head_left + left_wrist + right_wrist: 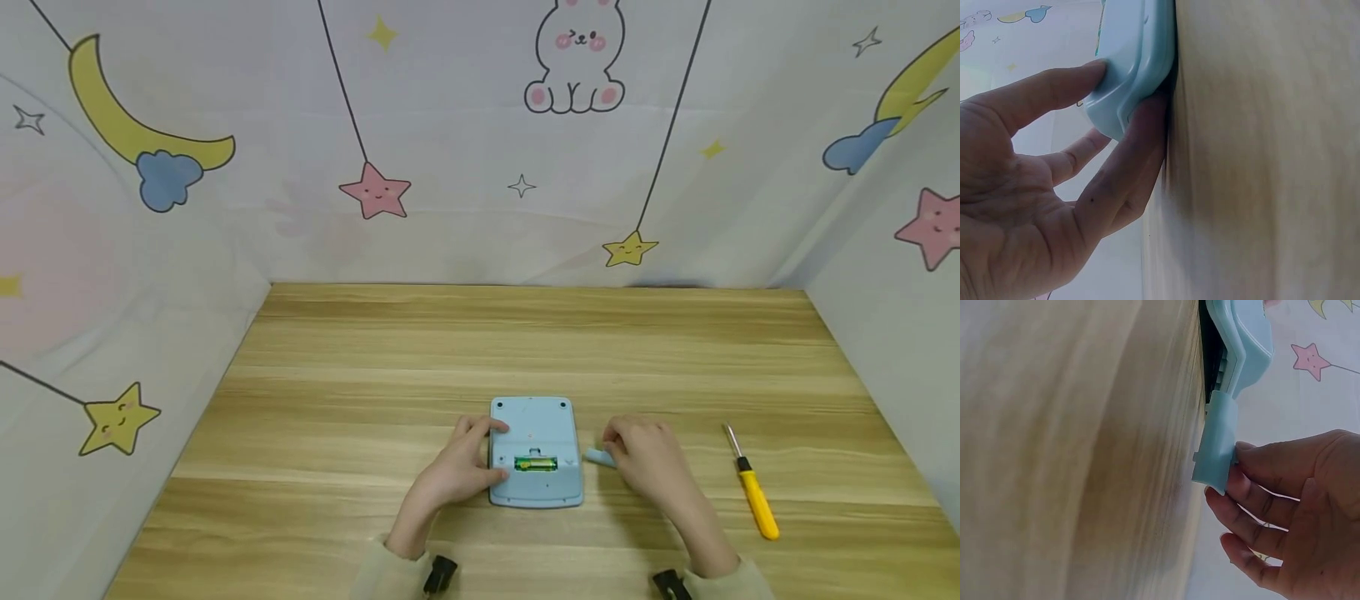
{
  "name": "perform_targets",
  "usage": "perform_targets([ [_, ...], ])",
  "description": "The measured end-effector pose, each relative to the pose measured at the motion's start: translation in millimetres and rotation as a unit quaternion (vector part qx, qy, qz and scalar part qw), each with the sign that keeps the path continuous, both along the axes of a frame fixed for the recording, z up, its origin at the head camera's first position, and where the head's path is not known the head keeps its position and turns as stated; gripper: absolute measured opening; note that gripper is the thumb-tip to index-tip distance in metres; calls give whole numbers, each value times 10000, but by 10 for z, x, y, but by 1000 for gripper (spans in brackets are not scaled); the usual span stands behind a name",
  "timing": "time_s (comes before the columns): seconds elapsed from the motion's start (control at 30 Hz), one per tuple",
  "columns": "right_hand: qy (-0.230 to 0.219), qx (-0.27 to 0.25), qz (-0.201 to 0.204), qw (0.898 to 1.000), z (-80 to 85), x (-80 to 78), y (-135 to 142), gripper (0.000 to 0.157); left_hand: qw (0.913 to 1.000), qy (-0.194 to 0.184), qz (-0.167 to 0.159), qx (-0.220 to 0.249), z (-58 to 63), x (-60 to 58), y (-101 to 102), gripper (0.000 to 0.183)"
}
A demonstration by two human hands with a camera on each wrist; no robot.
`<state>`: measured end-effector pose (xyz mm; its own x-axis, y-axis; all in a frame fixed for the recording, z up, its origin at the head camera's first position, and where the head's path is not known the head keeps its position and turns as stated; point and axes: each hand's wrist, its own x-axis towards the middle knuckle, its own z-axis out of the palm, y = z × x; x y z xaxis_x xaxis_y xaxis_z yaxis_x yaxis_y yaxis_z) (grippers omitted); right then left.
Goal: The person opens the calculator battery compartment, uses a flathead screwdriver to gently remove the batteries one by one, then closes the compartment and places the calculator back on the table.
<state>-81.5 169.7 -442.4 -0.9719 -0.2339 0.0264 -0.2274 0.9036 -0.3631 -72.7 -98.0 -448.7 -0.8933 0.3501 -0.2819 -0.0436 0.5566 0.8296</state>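
Observation:
A light blue calculator (534,423) lies face down on the wooden table, its back toward the head camera. In its uncovered battery slot sits one green battery (536,464). My left hand (456,472) grips the calculator's left edge; the left wrist view has the thumb on the back and a finger tucked under the rim. Just right of the calculator, my right hand (647,457) pinches a small curved light blue battery cover (1217,439) by one end. The right wrist view shows small tabs on the cover, which overlaps the calculator's edge there.
A screwdriver (757,497) with a yellow handle lies on the table (360,367) to the right of my right hand, its tip pointing away. White cloth (465,242) printed with stars, moons and a rabbit hangs behind the table and at both sides.

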Motion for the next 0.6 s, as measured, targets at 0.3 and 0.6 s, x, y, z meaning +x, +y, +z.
perform_targets([
  [0.3,-177,32,-22,9998,13,-17,-13,7,10000,17,2,17,2,-2,-5,50],
  [0.6,-331,37,3,9994,-4,-30,-17,4,10000,36,4,-62,22,3,-6,51],
])
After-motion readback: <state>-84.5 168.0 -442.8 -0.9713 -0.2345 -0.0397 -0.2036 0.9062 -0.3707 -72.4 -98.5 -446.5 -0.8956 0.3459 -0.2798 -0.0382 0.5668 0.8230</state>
